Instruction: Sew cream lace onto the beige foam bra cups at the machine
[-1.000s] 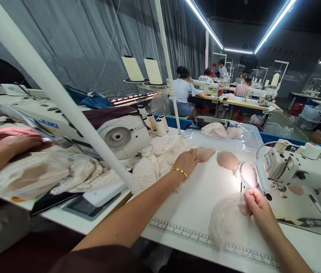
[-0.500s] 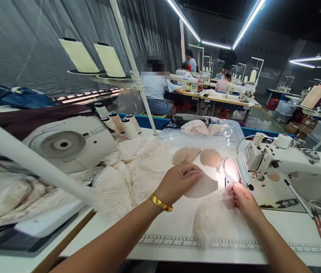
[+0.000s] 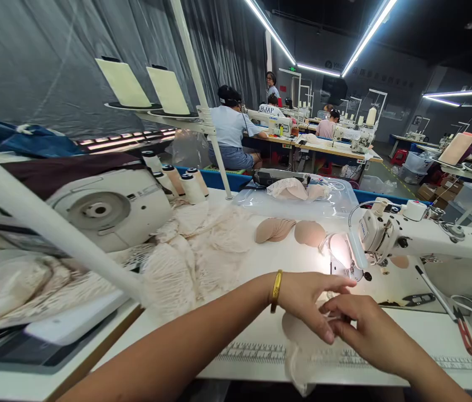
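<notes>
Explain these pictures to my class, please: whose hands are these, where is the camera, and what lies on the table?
There is no robot here. A person works with two bare hands, and every picture comes from one camera worn on the head, looking forward and down. The left hand, with a gold bracelet at the wrist, and the right hand overlap over pale fabric near the table's front edge. What each one grips is hard to tell. A sewing machine stands on the right. Beyond the hands lie beige pads, with lace to their left. A printed ruler runs along the front edge.
</notes>
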{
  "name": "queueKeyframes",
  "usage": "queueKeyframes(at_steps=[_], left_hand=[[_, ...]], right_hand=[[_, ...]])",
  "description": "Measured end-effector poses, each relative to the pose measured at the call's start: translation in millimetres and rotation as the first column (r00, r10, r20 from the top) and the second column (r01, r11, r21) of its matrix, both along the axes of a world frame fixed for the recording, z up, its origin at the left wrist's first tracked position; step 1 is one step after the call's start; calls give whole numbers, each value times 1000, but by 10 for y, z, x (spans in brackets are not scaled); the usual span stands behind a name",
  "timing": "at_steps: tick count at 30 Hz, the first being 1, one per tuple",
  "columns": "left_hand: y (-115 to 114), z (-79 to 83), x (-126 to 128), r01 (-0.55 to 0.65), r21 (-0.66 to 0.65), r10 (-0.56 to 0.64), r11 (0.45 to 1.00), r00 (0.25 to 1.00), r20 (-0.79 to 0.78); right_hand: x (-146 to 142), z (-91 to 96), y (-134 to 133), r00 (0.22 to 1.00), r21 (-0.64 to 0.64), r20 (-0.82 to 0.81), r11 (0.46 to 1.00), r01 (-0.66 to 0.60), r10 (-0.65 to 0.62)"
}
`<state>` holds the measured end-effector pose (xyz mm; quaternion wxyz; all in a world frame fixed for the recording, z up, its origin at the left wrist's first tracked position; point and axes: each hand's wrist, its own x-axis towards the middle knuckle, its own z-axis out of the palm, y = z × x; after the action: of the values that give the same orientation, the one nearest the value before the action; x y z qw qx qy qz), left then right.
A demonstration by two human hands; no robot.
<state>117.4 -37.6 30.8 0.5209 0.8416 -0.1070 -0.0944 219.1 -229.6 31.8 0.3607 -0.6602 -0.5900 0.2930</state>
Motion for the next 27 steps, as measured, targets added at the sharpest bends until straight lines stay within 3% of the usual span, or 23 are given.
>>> queueKeyframes(at_steps=[3, 6, 8, 10, 11, 13, 15, 17, 20, 22, 27], left_hand=[[-21, 12, 12, 116, -251, -160, 961, 973, -165], [3, -23, -34, 1, -255, -51, 967, 980, -193], [42, -33, -83, -142, -139, 135, 980, 989, -63], [79, -32, -130, -322, 63, 301, 945, 926, 228], [90, -36, -150, -406, 183, 313, 895, 867, 388], [90, -67, -174, -510, 429, 172, 746, 770, 615], [57, -133, -167, -510, 646, -59, 568, 758, 650], [1, -217, -120, -426, 780, -215, 458, 799, 562], [-74, -338, 37, -331, 828, -295, 453, 820, 490], [-93, -417, 178, -328, 822, -304, 466, 813, 497], [-78, -665, 396, -367, 812, -243, 454, 825, 509]], right_hand=[[45, 222, -111, 991, -3, 113, 998, -69, 69], [130, 259, -147, 946, 81, 324, 996, -26, -2], [162, 186, -115, 851, 271, 507, 963, -9, -135], [170, 50, -44, 715, 520, 609, 853, -34, -343], [171, -37, 0, 661, 619, 611, 783, -56, -436], [194, -233, 88, 615, 713, 588, 695, -89, -525], [267, -434, 158, 611, 691, 611, 715, -101, -504], [395, -607, 197, 615, 601, 668, 790, -116, -418], [642, -776, 201, 672, 393, 710, 910, -133, -209], [796, -834, 181, 715, 279, 692, 950, -140, -98], [988, -876, 85, 667, 324, 735, 928, -187, -122]])
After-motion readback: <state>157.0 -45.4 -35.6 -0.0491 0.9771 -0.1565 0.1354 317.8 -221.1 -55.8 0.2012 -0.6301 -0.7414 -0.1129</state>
